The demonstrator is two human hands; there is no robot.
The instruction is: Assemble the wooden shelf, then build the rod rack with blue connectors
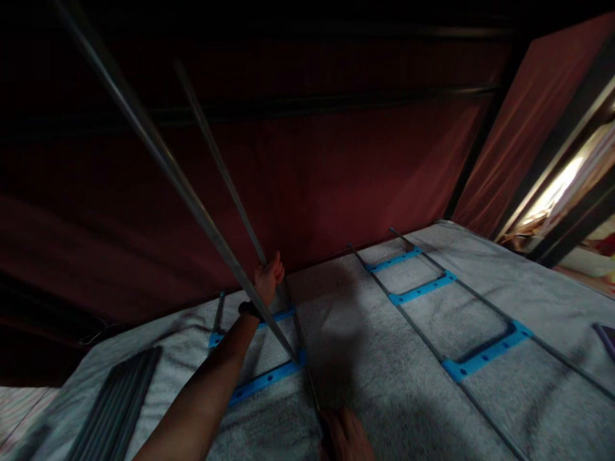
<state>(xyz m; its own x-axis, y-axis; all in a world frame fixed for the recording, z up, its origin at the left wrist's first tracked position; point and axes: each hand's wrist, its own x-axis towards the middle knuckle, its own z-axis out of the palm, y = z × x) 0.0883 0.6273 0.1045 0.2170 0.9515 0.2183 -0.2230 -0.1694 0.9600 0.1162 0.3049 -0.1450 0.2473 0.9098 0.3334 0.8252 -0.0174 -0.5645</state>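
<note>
My left hand (270, 278), a dark band on its wrist, is closed around a slanting grey metal tube (218, 160). A second, nearer tube (177, 176) rises in front of my forearm, its lower end at a blue crosspiece (271, 379) of the frame lying on the left. At the bottom edge, my right hand (346, 435) is closed on the side rod (312, 383) of that frame; its fingertips are partly hidden. Further back on the same frame, another blue crosspiece (283, 314) sits partly behind my left forearm.
A ladder-like frame with blue crosspieces (423, 288) and grey rods lies to the right on the grey carpet-like surface (384, 390). Several dark tubes (115, 403) lie side by side at lower left. A dark red panel wall (336, 166) with black bars stands behind.
</note>
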